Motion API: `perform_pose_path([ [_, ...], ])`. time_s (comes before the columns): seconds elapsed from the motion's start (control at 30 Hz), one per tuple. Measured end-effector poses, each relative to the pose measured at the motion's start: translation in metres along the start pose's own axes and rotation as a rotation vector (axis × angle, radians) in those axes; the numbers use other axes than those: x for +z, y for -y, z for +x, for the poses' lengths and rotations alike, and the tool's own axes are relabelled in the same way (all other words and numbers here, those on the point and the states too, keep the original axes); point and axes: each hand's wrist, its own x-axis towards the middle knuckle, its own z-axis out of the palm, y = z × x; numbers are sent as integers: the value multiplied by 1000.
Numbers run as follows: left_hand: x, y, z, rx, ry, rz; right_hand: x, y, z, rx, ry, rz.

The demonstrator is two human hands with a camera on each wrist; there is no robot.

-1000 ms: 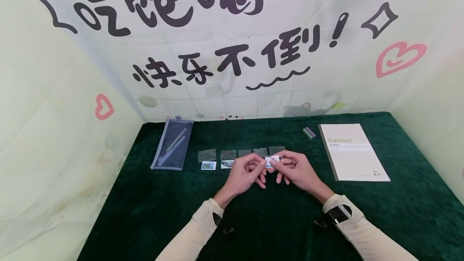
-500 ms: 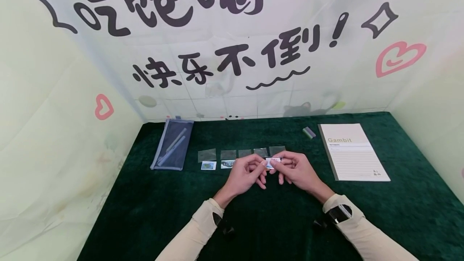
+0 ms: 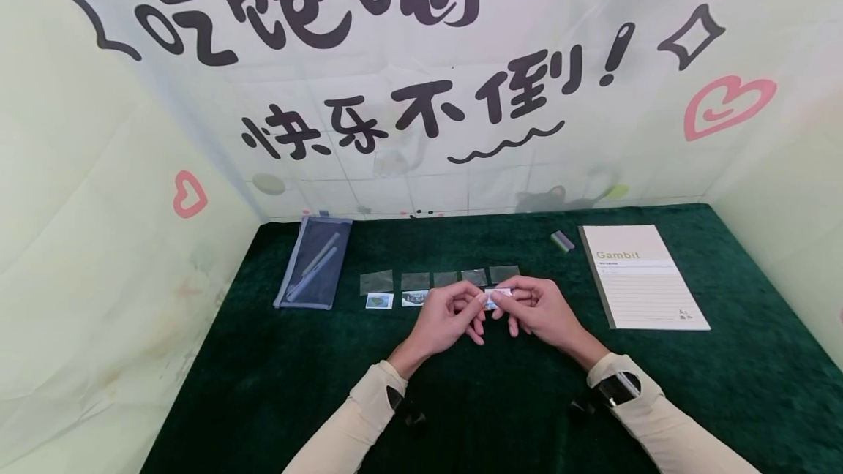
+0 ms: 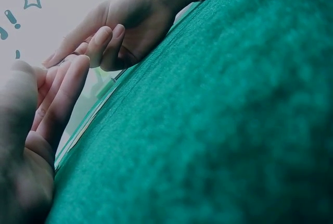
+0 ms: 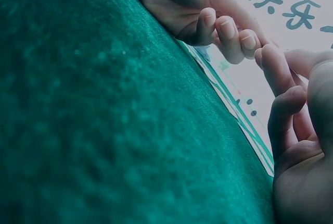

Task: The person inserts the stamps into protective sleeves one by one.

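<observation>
A small white-bordered picture piece, which looks like a postage stamp (image 3: 502, 293), is held between my two hands above the green cloth. My left hand (image 3: 449, 317) pinches its left end between thumb and fingers. At the other end, my right hand (image 3: 541, 313) grips it, the thumb lying over its face. In both wrist views the fingertips meet, and the stamp is hidden there. Two more stamps lie to the left: one with a green-and-blue picture (image 3: 379, 301) and one with a greyish scene (image 3: 413, 298), partly covered by my left hand.
Several clear sleeves (image 3: 376, 282) lie in a row behind the stamps. A blue mesh pencil case (image 3: 339, 258) with pens is at the left. A small purple-and-green block (image 3: 562, 241) and a notebook (image 3: 648, 291) lie at the right. A printed white curtain (image 3: 395, 189) stands behind.
The stamp between my hands has shifted slightly down and tilted, and the shiny strip along its top edge no longer shows. My hands stay nearly in place, with only small finger movements.
</observation>
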Motion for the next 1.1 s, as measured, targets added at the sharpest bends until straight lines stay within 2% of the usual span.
perform_pose_path([
  [0.3, 0, 0, -1, 0, 5, 1, 0, 2, 0, 8, -14, -7],
  [0.43, 1, -2, -2, -1, 11, -31, -7, 3, 2, 6, -68, -17],
  [0.5, 2, -4, -1, -6, 15, -9, -15, 5, 3, 28, -117, -40],
  [0.57, 4, -6, 0, -10, 17, 70, -25, 6, 3, 77, -165, -82],
  [0.63, 7, -10, 1, -9, 21, 209, -37, 7, 2, 140, -190, -151],
  [0.7, 10, -14, 3, -8, 27, 363, -47, 7, 0, 195, -188, -223],
  [0.8, 13, -19, 6, -4, 28, 564, -60, 6, -5, 246, -141, -322],
  [0.93, 17, -24, 14, -17, 15, 739, -69, 4, -12, 280, -100, -391],
  [1.1, 20, -27, 27, -57, 12, 906, -71, 6, -14, 279, -84, -425],
])
